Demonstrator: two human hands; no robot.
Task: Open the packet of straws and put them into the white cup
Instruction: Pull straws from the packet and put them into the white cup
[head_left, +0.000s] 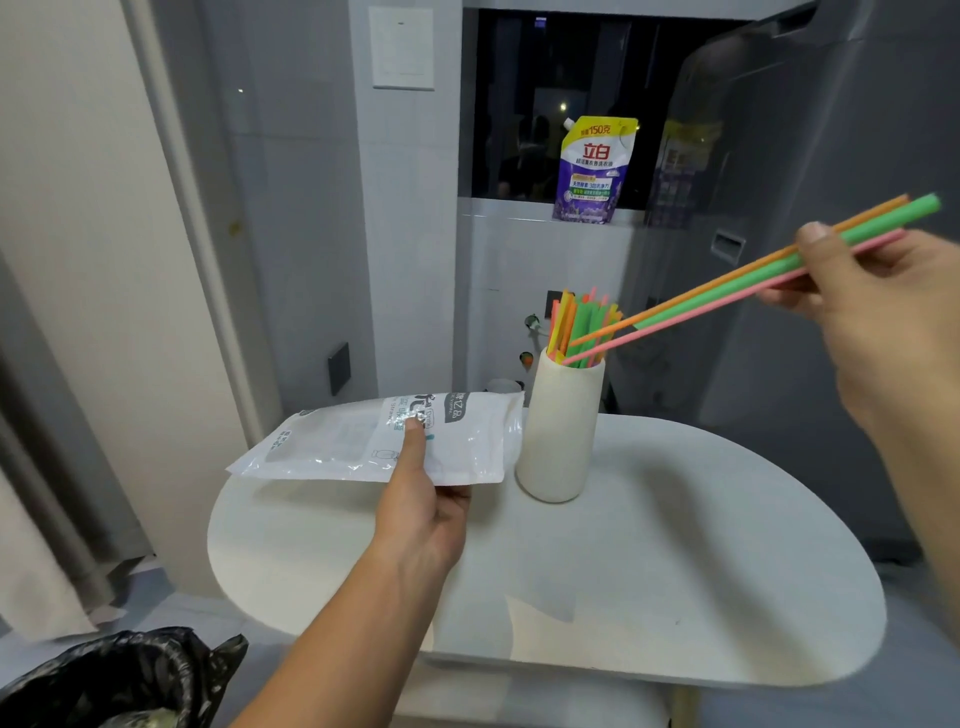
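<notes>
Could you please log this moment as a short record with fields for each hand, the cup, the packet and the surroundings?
left hand: holds the packet above the table, thumb on top
right hand: grip on three straws, orange, green and pink
straw tips: at the white cup mouth
white cup: upright on the table, already holding many straws
packet: looks empty
background: detergent pouch on the ledge
floor, lower left: black bin bag

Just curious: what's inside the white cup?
The white cup holds upright straws in green, orange, yellow and pink. The right hand angles three more toward its rim. The opaque wall hides their lower ends.
</notes>
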